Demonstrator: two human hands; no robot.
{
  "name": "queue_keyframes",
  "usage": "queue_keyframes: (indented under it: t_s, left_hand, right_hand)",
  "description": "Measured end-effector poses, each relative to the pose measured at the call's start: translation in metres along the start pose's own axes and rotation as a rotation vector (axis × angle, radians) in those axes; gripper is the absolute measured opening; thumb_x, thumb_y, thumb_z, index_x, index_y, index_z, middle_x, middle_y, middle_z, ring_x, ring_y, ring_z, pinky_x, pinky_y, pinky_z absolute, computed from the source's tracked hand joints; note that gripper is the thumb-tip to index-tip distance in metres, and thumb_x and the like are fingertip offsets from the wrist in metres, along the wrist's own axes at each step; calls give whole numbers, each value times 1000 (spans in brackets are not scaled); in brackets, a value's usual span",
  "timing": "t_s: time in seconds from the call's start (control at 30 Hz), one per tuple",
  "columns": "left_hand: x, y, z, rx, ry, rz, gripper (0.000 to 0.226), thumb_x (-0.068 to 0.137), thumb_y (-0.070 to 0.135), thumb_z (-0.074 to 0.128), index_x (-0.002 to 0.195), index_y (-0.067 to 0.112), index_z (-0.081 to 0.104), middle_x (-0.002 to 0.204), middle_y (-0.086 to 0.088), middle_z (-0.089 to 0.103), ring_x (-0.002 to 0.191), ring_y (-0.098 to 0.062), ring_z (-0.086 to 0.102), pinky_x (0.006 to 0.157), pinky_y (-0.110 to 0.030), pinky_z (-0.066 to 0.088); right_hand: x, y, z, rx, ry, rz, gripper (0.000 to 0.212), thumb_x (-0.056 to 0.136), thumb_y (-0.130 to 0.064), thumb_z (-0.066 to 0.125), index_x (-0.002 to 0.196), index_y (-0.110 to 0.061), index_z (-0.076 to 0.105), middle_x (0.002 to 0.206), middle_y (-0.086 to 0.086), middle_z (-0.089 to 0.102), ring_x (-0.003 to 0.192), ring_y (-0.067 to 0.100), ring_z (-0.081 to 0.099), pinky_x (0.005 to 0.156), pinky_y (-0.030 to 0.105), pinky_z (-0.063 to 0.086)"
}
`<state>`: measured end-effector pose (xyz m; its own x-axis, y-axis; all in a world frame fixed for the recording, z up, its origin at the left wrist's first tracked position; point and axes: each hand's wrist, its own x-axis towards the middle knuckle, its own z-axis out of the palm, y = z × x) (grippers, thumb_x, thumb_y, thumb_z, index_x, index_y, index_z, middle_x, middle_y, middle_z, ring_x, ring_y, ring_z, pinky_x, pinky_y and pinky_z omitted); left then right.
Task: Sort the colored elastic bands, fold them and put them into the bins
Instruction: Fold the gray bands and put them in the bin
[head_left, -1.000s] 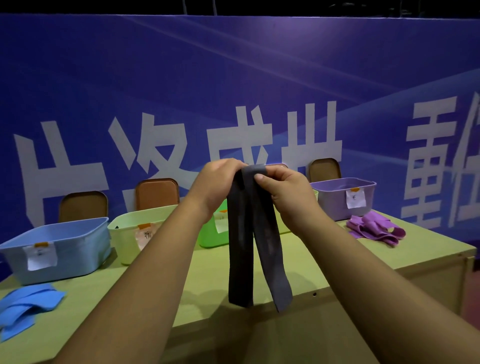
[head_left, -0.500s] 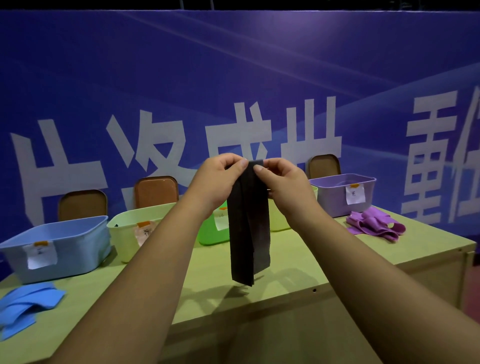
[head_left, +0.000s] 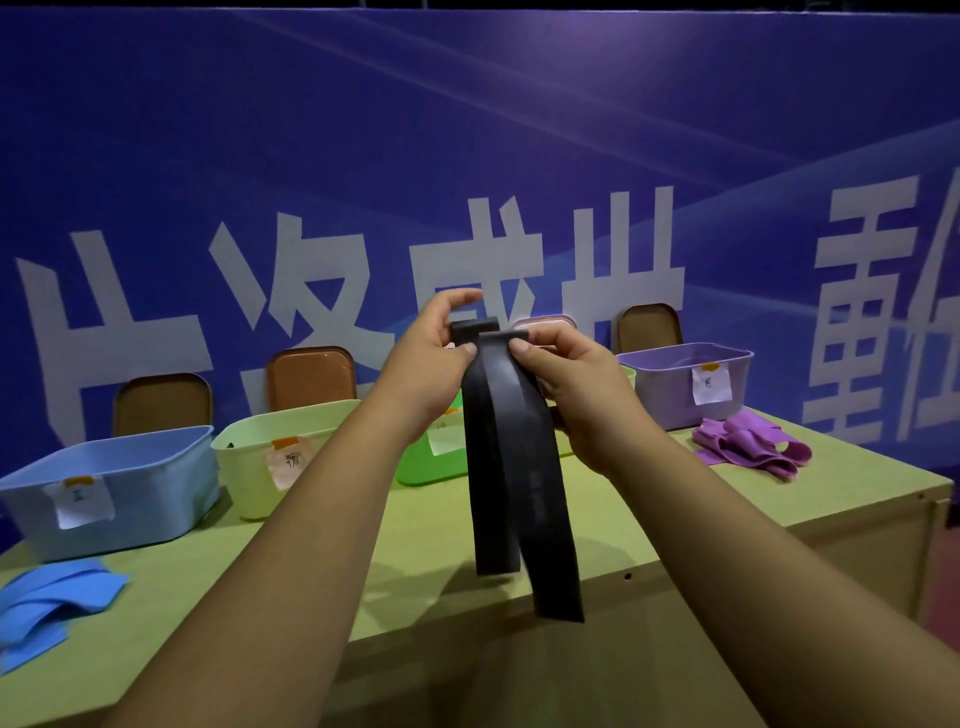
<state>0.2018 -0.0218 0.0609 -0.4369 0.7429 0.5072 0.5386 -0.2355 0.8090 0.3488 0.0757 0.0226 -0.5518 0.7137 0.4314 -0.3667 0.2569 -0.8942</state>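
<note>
Both hands are raised in front of the person, close together, each grasping the same black band (head_left: 511, 467). The left hand (head_left: 431, 364) pinches one folded top end between thumb and curled fingers. The right hand (head_left: 576, 395) nips the other top end just beside it, thumb on the near face. The band hangs from the two grips in two flat lengths that overlap near the top. The right-hand length reaches lower, past the front edge of the table (head_left: 649, 499). The band is held in the air, clear of the tabletop.

Behind it a bright green bin (head_left: 421, 460) stands on the table, half hidden by the left wrist. To its left stand a pale yellow-green bin (head_left: 254, 452) and a blue bin (head_left: 130, 488), and a purple bin (head_left: 670, 379) stands to the right; each carries a paper label. Loose purple bands (head_left: 748, 449) lie heaped in front of the purple bin, and blue bands (head_left: 47, 608) lie at the table's left end. Brown chair backs (head_left: 311, 371) show behind the bins, against a blue banner (head_left: 467, 156) with large white characters.
</note>
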Motion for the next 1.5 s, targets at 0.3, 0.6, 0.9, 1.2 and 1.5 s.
queue_keyframes:
  t_s: [0.3,0.6,0.9,1.2,1.5]
  left_hand:
    - [1,-3,4,-152,-41,-53,39,104,-9,54,132,15,64,120,-6,78,111,-23,76,95,-43,65]
    - [-6,-1,1,-114,-127,-57,35,113,3,44,138,16,65,125,-4,76,116,-18,74,97,-38,64]
    - [-11,5,-1,-92,-153,-37,35,114,6,44,140,18,65,124,-4,75,114,-17,74,91,-32,65]
    - [-8,-1,4,-144,-110,-18,34,114,4,45,136,18,67,128,-5,74,117,-21,74,97,-40,64]
    - [-10,0,5,-106,-114,-8,34,113,6,46,133,23,68,129,-3,74,120,-21,72,98,-43,63]
  right_hand:
    - [7,7,6,-122,91,-85,14,104,-28,70,116,-22,74,109,-5,78,106,21,74,87,51,67]
    - [9,21,4,-215,153,-149,13,104,-33,71,111,-25,77,105,-8,79,105,16,73,89,53,65]
    - [13,20,3,-296,179,-178,20,103,-38,71,101,-19,75,95,-1,77,97,21,74,84,55,65]
    - [11,13,5,-245,188,-131,24,104,-37,70,97,-14,75,95,4,77,99,29,73,86,61,62]
    - [13,9,4,-194,179,-77,21,102,-34,74,88,-17,76,92,5,78,100,34,74,87,64,62]
